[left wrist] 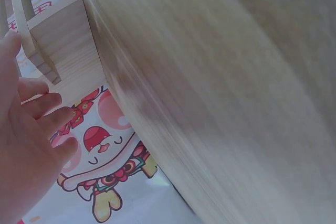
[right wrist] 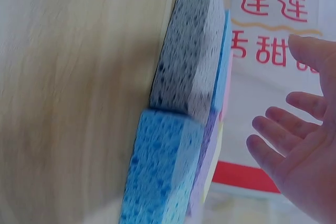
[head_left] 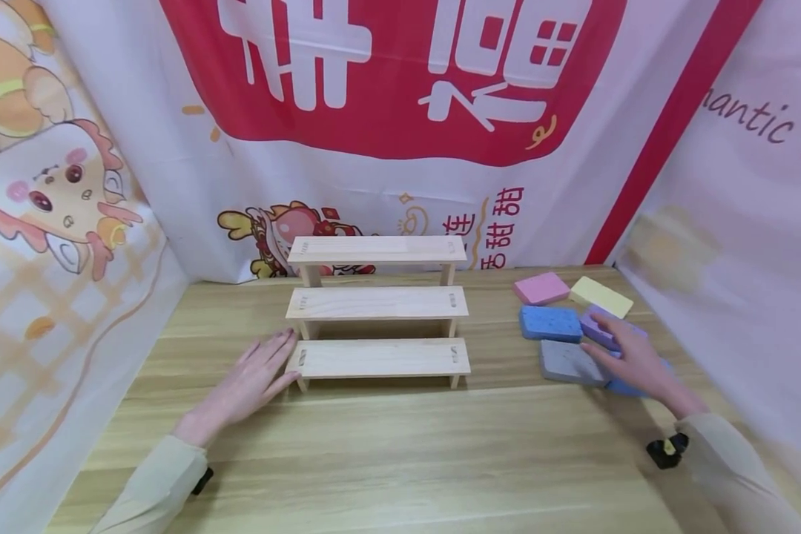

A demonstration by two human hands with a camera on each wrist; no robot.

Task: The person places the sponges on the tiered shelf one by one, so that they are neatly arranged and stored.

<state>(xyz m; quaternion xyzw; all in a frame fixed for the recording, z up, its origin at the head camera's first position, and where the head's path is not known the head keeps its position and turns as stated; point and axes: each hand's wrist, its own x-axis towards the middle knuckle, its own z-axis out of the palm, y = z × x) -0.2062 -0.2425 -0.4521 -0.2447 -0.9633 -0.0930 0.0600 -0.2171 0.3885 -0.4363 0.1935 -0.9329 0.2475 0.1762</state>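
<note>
A small three-tier wooden stand (head_left: 380, 357) sits on the table. At its left end, my left hand (head_left: 254, 378) rests with extended fingers, the thumb beside the lowest step's front corner. The left wrist view shows that hand (left wrist: 26, 140) next to the wooden steps (left wrist: 68, 40), gripping nothing. Over to the right, my right hand (head_left: 634, 360) hovers with spread fingers above several sponges. Nearest it are a grey sponge (head_left: 564, 362), a purple sponge (head_left: 595, 317) and a blue sponge (head_left: 621, 387), the last two partly covered. In the right wrist view the hand (right wrist: 310, 145) stands apart from the sponges.
Behind those sponges lie another blue sponge (head_left: 549, 323), a pink sponge (head_left: 541, 288) and a yellow sponge (head_left: 601, 297), close to the right wall. Printed cloth (head_left: 374, 178) hangs behind the table (head_left: 387, 460) and along both sides.
</note>
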